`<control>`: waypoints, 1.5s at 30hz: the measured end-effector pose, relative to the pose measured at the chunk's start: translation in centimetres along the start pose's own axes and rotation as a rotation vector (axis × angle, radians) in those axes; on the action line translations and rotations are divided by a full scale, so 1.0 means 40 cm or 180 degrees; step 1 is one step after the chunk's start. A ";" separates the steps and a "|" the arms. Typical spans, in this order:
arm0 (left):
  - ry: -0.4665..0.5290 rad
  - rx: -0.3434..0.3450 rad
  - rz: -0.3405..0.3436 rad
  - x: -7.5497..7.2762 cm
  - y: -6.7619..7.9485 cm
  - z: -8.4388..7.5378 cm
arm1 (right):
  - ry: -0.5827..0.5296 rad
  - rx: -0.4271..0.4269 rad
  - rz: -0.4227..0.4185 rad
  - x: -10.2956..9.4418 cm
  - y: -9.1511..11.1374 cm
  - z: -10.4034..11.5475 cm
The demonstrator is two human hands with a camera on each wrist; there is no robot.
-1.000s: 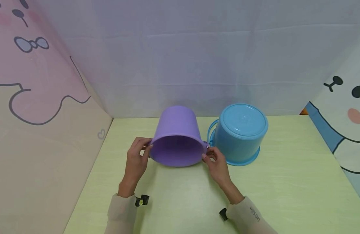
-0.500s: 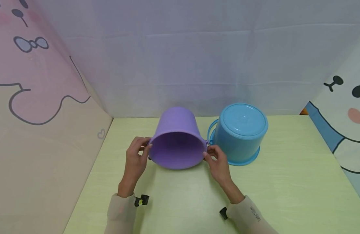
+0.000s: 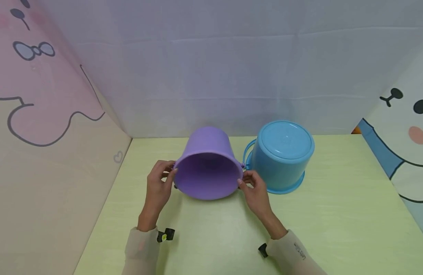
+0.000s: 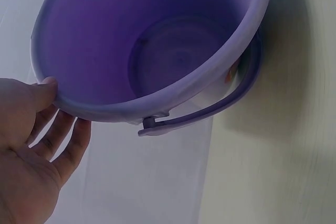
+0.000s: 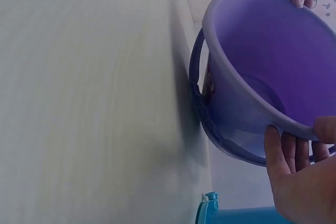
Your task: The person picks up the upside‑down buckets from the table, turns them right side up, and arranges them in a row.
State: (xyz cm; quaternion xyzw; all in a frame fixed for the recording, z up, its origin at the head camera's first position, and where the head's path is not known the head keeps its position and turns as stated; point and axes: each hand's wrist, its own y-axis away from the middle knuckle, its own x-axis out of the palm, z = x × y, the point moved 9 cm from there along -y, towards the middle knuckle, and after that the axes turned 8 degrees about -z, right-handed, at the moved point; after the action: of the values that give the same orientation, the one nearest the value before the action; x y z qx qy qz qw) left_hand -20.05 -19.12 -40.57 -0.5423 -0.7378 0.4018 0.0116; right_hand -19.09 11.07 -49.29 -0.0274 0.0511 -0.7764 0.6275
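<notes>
A purple bucket [image 3: 209, 141] lies tipped on its side in the head view, its mouth facing me. My left hand [image 3: 160, 186] pinches the rim at the left, thumb on the inner side and fingers outside, as the left wrist view also shows. On the opposite side of the rim, my right hand [image 3: 257, 194] grips with its thumb inside and fingers behind. The bucket's purple handle [image 4: 223, 103] hangs below the rim in the left wrist view. The bucket's inside holds nothing that I can see.
An upside-down blue bucket [image 3: 283, 164] stands close to the right of the purple one, its blue handle [image 3: 247, 152] sticking out between them. The light green table [image 3: 352, 214] ends at a pale cloth wall [image 3: 211, 76] behind both buckets.
The purple bucket's mouth has tilted up toward me, showing more of its inside. Both hands keep their hold on the rim; the blue bucket stays put.
</notes>
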 end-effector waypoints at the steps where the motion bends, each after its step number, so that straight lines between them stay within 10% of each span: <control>1: -0.0005 -0.0007 0.0000 -0.001 0.000 0.001 | -0.0001 0.0007 0.0022 0.002 0.001 -0.003; 45: 0.0388 -0.0457 -0.0040 -0.001 0.017 0.027 | -0.0210 -0.0490 0.0047 -0.014 -0.012 0.070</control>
State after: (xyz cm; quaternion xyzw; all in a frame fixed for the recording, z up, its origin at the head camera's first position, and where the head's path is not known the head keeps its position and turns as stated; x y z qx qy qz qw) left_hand -19.98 -19.72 -41.70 -0.5605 -0.7660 0.3140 0.0200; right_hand -19.14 11.60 -46.43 -0.1007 0.0901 -0.7642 0.6306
